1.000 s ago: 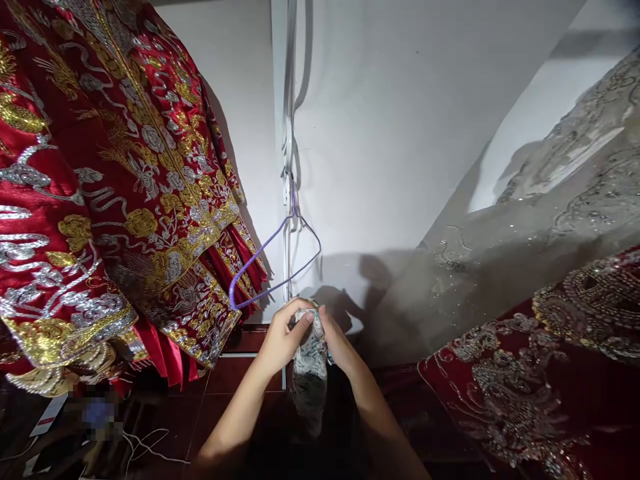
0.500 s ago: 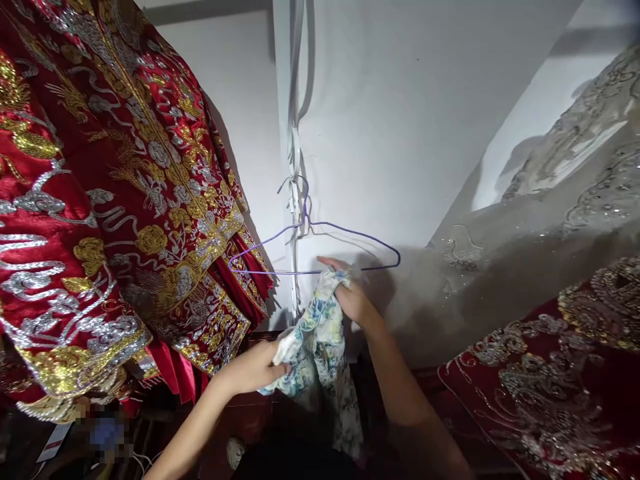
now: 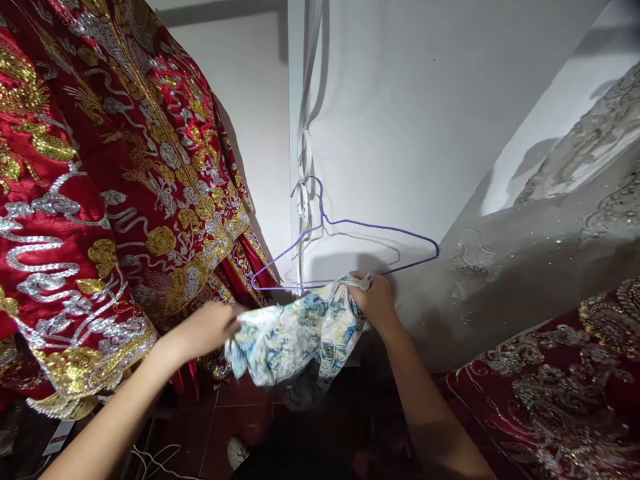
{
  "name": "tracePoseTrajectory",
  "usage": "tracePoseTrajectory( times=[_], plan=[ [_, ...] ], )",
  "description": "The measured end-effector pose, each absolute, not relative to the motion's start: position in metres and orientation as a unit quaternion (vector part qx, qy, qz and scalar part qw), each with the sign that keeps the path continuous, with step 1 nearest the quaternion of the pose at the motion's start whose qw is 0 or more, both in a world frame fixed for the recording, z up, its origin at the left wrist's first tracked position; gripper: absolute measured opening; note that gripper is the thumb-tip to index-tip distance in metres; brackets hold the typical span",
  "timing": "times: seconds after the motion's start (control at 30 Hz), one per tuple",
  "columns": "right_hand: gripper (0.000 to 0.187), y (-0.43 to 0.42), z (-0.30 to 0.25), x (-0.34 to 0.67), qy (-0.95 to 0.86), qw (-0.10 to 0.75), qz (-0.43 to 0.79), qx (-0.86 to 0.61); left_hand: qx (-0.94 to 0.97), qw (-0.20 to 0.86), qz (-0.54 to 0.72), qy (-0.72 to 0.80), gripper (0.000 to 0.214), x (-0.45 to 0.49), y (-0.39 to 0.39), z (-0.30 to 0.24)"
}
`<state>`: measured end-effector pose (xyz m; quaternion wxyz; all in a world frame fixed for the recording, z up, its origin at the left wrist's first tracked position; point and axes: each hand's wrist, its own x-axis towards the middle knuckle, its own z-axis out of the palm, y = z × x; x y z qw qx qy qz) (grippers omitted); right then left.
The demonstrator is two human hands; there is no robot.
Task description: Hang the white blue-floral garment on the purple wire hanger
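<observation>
Now left hand and right hand are seemingly spreading gripped floral cloth before the hanger. Straightening is likely needing both.

The left hand and left forearm are bare, the hand blurred at its outline. The right hand is bare as well, with a bare right forearm that widens toward the elbow and falls into shadow. Between the forearms lies plain black clothing, round-edged at the top; which garment it is cannot be told. Beside it on the floor shows a pale shoe, rounded at the toe, with darker markings too small to read.
</observation>
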<state>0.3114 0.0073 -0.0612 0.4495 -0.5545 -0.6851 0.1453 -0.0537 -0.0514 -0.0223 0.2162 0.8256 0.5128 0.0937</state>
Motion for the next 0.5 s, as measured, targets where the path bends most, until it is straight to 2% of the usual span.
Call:
tracePoseTrajectory(
  times=[0.1, 0.17, 0.33, 0.4, 0.5],
  plan=[
    [0.021, 0.004, -0.056, 0.313, -0.686, 0.452, 0.171, -0.543, 0.814, 0.089, 0.191, 0.541, 0.024, -0.050, -0.034, -0.004],
    [0.020, 0.002, -0.055, 0.307, -0.681, 0.454, 0.210, -0.535, 0.818, 0.042, 0.269, 0.508, 0.025, -0.035, -0.023, 0.006],
    [0.016, -0.016, -0.054, 0.291, -0.717, 0.435, 0.317, -0.443, 0.816, 0.078, 0.398, 0.412, 0.034, 0.021, -0.005, 0.014],
    [0.031, -0.027, -0.052, 0.297, -0.725, 0.461, 0.290, -0.422, 0.819, 0.069, 0.398, 0.407, 0.040, 0.030, 0.000, 0.013],
    [0.064, -0.038, -0.042, 0.325, -0.642, 0.610, 0.136, -0.445, 0.832, 0.028, 0.372, 0.411, 0.038, 0.026, 0.004, 0.016]
  ],
)
